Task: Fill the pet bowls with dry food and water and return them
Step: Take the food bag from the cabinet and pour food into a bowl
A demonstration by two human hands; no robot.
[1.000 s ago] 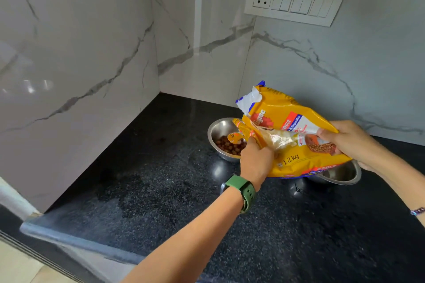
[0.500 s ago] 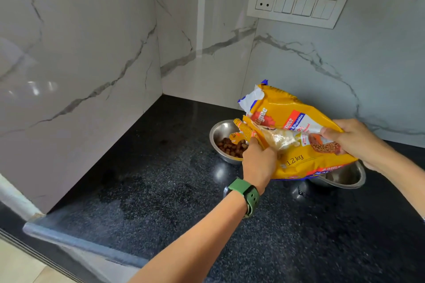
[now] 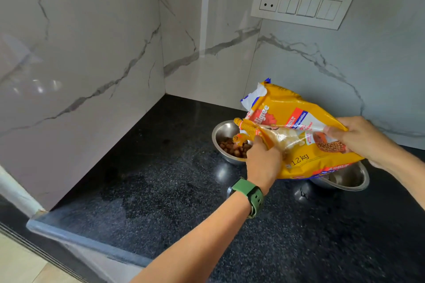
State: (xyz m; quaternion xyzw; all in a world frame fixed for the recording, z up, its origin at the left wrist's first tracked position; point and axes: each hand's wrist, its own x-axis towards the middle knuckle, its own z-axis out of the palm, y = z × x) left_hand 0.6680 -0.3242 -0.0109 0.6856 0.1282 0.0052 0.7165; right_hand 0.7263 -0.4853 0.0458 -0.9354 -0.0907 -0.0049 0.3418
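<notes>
Food bag (image 3: 299, 145) tipped over left bowl (image 3: 222, 135), pinched in both hands' grip, left hand (image 3: 263, 163), right hand (image 3: 358, 138)

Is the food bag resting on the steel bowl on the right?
Cannot tell. In the head view the food bag, held in both hands, overlaps the back of the right bowl and hides any contact or gap.

Two steel bowls (image 3: 224, 132) (image 3: 349, 178), one yellow food bag (image 3: 299, 140), two hands (image 3: 263, 163) (image 3: 361, 139), one green watch (image 3: 249, 193), one switch plate (image 3: 302, 4).
</notes>
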